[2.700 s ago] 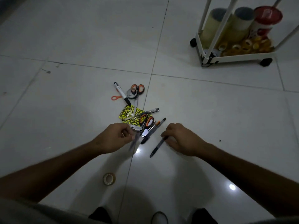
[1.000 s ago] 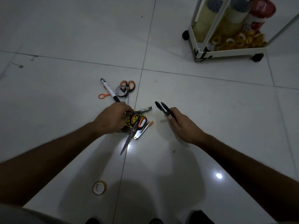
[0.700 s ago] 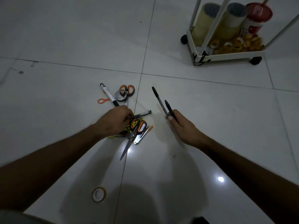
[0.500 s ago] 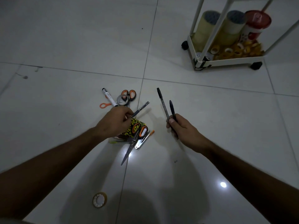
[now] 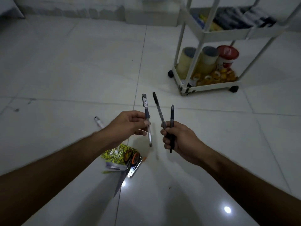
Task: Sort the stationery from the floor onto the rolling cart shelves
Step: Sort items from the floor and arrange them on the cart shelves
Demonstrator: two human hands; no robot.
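The left hand (image 5: 130,123) was raised above the floor (image 5: 65,70), its fingers (image 5: 143,123) and thumb pinching a clear gel pen (image 5: 147,118) near the dark grip, cap end pointing up and away. Just beside it, the right hand (image 5: 179,137) had its fingers (image 5: 166,141) curled round two black pens: a capped stick pen (image 5: 158,110) leaning to the left and a second black pen (image 5: 171,118) standing nearly upright, their lower ends crossing inside the fist. The two hands were close but not touching.

Below the left forearm, on the tiled floor, lay the remaining pile: a yellow-and-black patterned pad (image 5: 117,154), orange-handled scissors (image 5: 130,159) with the blade pointing toward the camera, and some blurred packets and thin items beside them that could not be told apart. A white marker (image 5: 99,121) lay on the floor partly hidden behind the left wrist.

Well apart, at the upper right, stood the white rolling cart (image 5: 184,75). Its bottom shelf held two large rolls of tape (image 5: 187,61), a red-lidded tub (image 5: 227,56) and a heap of small yellow tape rolls (image 5: 216,77); the shelf above (image 5: 228,32) held dark items, too blurred to name
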